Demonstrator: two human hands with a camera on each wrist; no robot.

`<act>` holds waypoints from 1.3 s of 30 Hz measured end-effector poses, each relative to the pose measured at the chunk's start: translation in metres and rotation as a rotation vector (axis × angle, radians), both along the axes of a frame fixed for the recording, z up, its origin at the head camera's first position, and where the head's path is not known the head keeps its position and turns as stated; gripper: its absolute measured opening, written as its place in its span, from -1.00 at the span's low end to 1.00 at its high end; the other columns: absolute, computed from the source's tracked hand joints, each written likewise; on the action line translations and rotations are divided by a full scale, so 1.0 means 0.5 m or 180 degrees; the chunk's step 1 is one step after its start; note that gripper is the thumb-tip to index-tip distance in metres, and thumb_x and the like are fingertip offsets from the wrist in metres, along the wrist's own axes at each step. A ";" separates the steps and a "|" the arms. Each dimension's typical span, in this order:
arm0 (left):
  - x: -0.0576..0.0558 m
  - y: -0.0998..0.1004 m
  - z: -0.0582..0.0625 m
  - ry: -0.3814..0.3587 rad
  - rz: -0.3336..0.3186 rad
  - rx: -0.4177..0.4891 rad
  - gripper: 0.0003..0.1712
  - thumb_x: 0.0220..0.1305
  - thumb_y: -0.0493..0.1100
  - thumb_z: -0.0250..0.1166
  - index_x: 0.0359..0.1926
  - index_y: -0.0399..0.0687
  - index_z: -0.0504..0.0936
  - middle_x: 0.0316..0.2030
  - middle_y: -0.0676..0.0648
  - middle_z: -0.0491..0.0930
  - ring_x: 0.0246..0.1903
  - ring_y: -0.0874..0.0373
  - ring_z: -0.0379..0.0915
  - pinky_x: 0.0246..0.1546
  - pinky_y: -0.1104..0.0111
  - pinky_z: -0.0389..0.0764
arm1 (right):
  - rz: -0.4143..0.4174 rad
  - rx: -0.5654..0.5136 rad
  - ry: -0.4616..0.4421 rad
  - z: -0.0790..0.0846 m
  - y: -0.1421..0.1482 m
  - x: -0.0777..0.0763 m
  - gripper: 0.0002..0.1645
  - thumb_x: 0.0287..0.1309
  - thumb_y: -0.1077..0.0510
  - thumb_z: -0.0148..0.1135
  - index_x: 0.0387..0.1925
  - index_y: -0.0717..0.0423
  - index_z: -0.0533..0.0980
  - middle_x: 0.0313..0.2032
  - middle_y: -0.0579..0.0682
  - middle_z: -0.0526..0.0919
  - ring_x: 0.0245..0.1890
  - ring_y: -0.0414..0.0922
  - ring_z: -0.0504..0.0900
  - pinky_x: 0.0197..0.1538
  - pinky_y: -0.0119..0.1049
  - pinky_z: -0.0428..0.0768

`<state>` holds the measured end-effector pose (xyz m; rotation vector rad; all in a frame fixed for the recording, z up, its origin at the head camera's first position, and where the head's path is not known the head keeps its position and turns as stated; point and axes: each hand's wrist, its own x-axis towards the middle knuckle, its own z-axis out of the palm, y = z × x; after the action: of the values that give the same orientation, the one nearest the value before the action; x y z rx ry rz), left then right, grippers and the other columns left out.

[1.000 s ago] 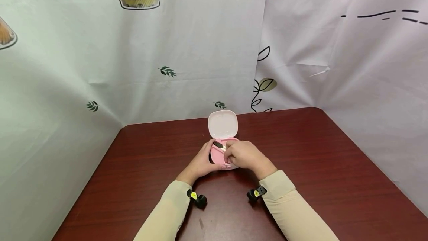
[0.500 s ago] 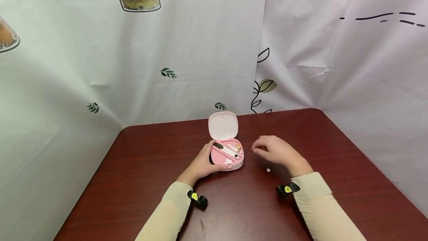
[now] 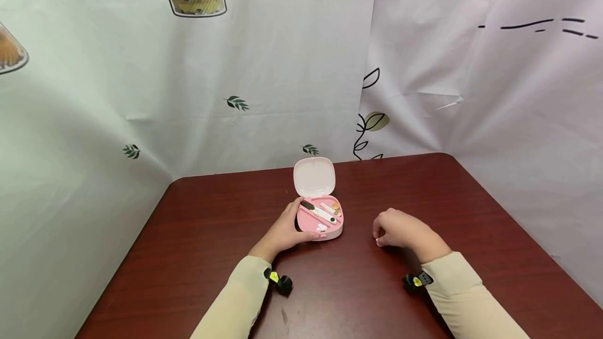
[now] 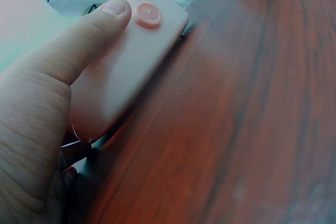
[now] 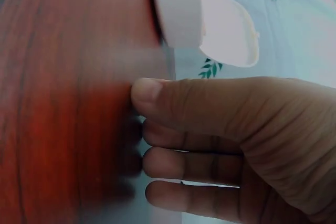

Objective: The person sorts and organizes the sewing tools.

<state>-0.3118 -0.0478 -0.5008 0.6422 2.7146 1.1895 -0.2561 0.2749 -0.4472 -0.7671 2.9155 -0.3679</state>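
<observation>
A pink-and-white hinged case (image 3: 307,219) stands on the table with its lid (image 3: 314,177) raised. My left hand (image 3: 282,230) grips its left side, thumb along the front wall near a round pink button (image 4: 148,15). Inside lie a slim white tool with a dark end (image 3: 325,215), a small white piece (image 3: 322,227) and small pale and tan pieces (image 3: 333,206). To the right of the case, my right hand (image 3: 406,233) points its fingertips down at the tabletop, where its thumb (image 5: 152,95) hides the index finger; whether they pinch anything I cannot tell.
The dark red wooden table (image 3: 226,213) has rounded far corners. White printed cloth (image 3: 292,67) hangs behind it and at both sides. Black wrist cameras (image 3: 282,283) sit on both cuffs.
My right hand has left the case, moved right, then lowered over a small white disc seen on the table half a second ago, now hidden. My left hand keeps its grip.
</observation>
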 end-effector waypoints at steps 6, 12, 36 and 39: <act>0.002 -0.002 -0.002 0.0013 0.0015 0.0003 0.38 -0.14 0.33 0.60 0.59 0.10 0.03 0.47 -0.11 0.17 0.42 0.01 0.16 0.39 0.04 0.27 | 0.0023 0.0095 0.0153 -0.004 -0.015 -0.004 -0.67 -0.09 0.34 0.40 -0.69 -0.11 0.49 -0.66 -0.27 0.43 -0.61 -0.28 0.35 -0.49 -0.36 0.41; -0.001 -0.006 -0.002 0.0016 0.0019 -0.0035 0.36 -0.12 0.30 0.60 0.59 0.10 0.03 0.47 -0.11 0.17 0.41 0.01 0.17 0.38 0.04 0.28 | 0.0145 0.0046 0.0339 -0.003 -0.036 -0.021 -0.62 0.00 0.34 0.27 -0.73 -0.12 0.43 -0.71 -0.26 0.34 -0.65 -0.29 0.26 -0.53 -0.38 0.30; -0.005 -0.007 -0.013 0.0166 -0.0189 0.0161 0.35 -0.09 0.25 0.62 0.59 0.04 0.03 0.45 -0.14 0.19 0.39 0.03 0.20 0.39 0.10 0.28 | 0.0849 -0.0337 0.1790 -0.005 -0.256 -0.068 -0.79 0.08 0.16 0.45 -0.58 -0.13 0.60 -0.48 -0.23 0.50 -0.44 -0.25 0.48 -0.32 -0.31 0.56; -0.008 -0.008 -0.012 0.0209 -0.0222 0.0189 0.33 -0.10 0.22 0.63 0.58 0.10 0.05 0.42 -0.12 0.22 0.35 0.07 0.23 0.38 0.15 0.29 | 0.0946 -0.0315 0.2055 -0.019 -0.265 -0.073 -0.71 0.05 0.17 0.46 -0.65 -0.17 0.56 -0.50 -0.21 0.47 -0.42 -0.21 0.51 -0.16 -0.27 0.57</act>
<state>-0.3160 -0.0518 -0.5067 0.7901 2.6942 1.2580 -0.2927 0.1426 -0.4566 -1.5663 3.2790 -0.2722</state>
